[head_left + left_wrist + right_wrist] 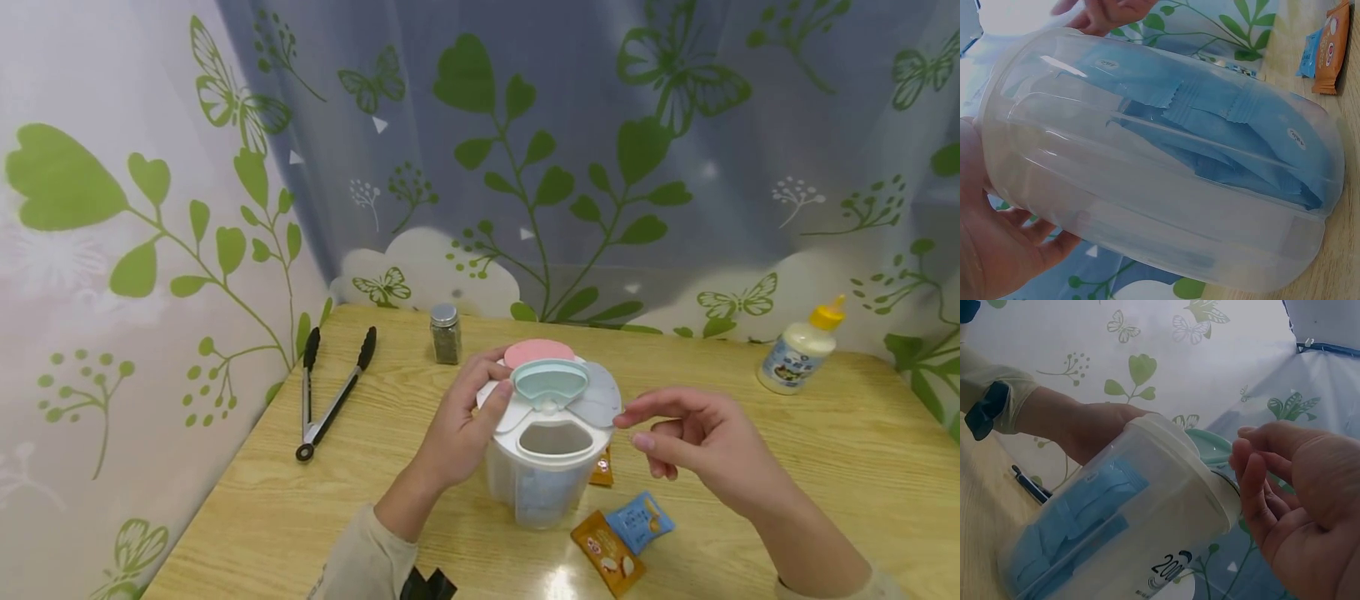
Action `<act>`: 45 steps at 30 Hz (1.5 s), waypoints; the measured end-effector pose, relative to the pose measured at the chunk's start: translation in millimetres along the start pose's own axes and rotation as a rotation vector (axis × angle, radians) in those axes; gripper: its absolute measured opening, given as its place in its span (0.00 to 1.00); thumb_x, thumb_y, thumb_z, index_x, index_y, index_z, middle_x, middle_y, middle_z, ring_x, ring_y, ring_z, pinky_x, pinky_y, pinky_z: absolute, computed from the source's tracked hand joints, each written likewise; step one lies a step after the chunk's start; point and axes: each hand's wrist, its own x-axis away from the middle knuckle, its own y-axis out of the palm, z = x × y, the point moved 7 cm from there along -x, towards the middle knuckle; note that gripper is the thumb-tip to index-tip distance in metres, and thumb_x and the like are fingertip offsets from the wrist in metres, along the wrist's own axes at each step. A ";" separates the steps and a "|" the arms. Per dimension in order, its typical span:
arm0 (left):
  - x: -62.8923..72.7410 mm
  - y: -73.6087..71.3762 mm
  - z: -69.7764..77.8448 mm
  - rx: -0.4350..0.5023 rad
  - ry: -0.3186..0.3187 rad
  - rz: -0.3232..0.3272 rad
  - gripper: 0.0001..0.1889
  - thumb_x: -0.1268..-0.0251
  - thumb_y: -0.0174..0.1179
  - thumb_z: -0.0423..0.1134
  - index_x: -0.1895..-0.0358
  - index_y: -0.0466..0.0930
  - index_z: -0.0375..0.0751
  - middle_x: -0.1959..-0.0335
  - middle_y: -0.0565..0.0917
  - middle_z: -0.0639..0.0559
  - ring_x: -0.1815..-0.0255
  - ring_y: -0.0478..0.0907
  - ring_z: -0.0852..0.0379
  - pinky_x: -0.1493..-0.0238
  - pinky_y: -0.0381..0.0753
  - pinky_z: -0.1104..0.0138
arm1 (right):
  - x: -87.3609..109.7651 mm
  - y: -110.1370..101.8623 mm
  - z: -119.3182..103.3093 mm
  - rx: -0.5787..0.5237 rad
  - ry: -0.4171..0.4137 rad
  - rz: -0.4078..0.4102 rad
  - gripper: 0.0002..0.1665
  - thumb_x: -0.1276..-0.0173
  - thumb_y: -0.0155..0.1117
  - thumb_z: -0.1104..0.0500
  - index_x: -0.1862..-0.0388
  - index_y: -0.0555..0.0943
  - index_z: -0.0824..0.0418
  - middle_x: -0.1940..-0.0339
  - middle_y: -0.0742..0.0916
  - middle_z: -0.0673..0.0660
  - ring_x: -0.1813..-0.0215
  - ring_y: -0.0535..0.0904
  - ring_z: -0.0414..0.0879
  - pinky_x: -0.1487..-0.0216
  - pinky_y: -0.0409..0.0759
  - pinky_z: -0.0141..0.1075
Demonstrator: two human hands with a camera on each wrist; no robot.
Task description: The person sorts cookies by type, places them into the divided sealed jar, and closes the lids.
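Observation:
A clear plastic storage canister (551, 492) with a divided lid stands on the table. Its lid has pink (538, 353), white and grey (598, 396) flaps, and the mint-green flap (551, 381) is tipped up, leaving the front opening (556, 438) uncovered. Blue sachets (1210, 119) lie inside, seen through the wall. My left hand (468, 425) grips the canister at the lid's left side, thumb on top. Beside the grey flap is my right hand (708, 446), fingers loosely bent with nothing between them; in the right wrist view its fingertips are close to the lid.
An orange sachet (606, 554) and a blue sachet (640, 522) lie right of the canister, another orange sachet (602, 467) partly behind it. Black-handled tongs (333, 404) lie at left. A spice jar (446, 333) and a yellow-capped bottle (797, 354) stand toward the back.

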 end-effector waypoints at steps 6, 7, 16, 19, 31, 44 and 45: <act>-0.6 -0.3 1.0 -0.002 0.003 0.000 0.08 0.24 0.49 0.37 0.55 0.78 0.39 0.33 0.73 0.45 0.26 0.65 0.48 0.28 0.64 0.45 | 18.1 -2.7 16.1 -0.017 0.050 -0.095 0.24 0.35 0.55 0.82 0.45 0.80 0.63 0.50 0.89 0.48 0.74 0.81 0.39 0.78 0.78 0.36; -0.8 -0.3 1.5 -0.002 0.005 0.000 0.08 0.24 0.49 0.37 0.55 0.78 0.39 0.33 0.74 0.45 0.26 0.65 0.47 0.28 0.64 0.45 | 20.7 -2.6 19.6 -0.027 0.061 -0.110 0.24 0.35 0.55 0.82 0.45 0.80 0.64 0.49 0.89 0.48 0.74 0.81 0.40 0.78 0.78 0.37; -1.0 -0.3 0.9 -0.005 0.010 0.003 0.08 0.24 0.49 0.37 0.55 0.78 0.38 0.33 0.74 0.44 0.26 0.66 0.48 0.29 0.67 0.47 | 45.9 -7.3 69.4 -0.091 0.149 -0.198 0.23 0.33 0.55 0.79 0.39 0.74 0.71 0.44 0.86 0.52 0.70 0.82 0.39 0.75 0.80 0.39; -1.6 0.0 0.4 -0.008 0.010 0.000 0.08 0.24 0.50 0.37 0.55 0.78 0.38 0.33 0.74 0.44 0.26 0.66 0.48 0.30 0.67 0.47 | 55.2 -10.2 88.7 -0.087 0.188 -0.222 0.24 0.32 0.57 0.77 0.37 0.72 0.74 0.43 0.86 0.52 0.67 0.84 0.36 0.69 0.84 0.36; -0.9 -0.2 0.3 0.004 -0.001 0.003 0.08 0.24 0.49 0.37 0.55 0.78 0.39 0.33 0.74 0.45 0.26 0.65 0.48 0.28 0.64 0.45 | 72.7 -18.2 128.9 0.068 0.326 -0.280 0.32 0.35 0.68 0.68 0.34 0.69 0.73 0.40 0.83 0.62 0.73 0.77 0.30 0.73 0.80 0.30; -0.5 -0.3 0.2 -0.007 0.012 0.002 0.08 0.24 0.49 0.36 0.55 0.77 0.39 0.33 0.74 0.44 0.26 0.66 0.47 0.29 0.66 0.45 | 77.3 -23.1 138.7 0.284 0.324 -0.204 0.27 0.39 0.74 0.61 0.41 0.78 0.63 0.51 0.86 0.50 0.72 0.74 0.29 0.77 0.75 0.31; -0.5 -0.6 0.1 -0.007 0.012 0.002 0.08 0.24 0.49 0.36 0.55 0.77 0.39 0.33 0.74 0.44 0.26 0.66 0.47 0.29 0.66 0.45 | 76.6 -24.2 138.4 0.312 0.324 -0.195 0.27 0.39 0.75 0.60 0.41 0.78 0.62 0.52 0.86 0.50 0.70 0.75 0.30 0.75 0.77 0.31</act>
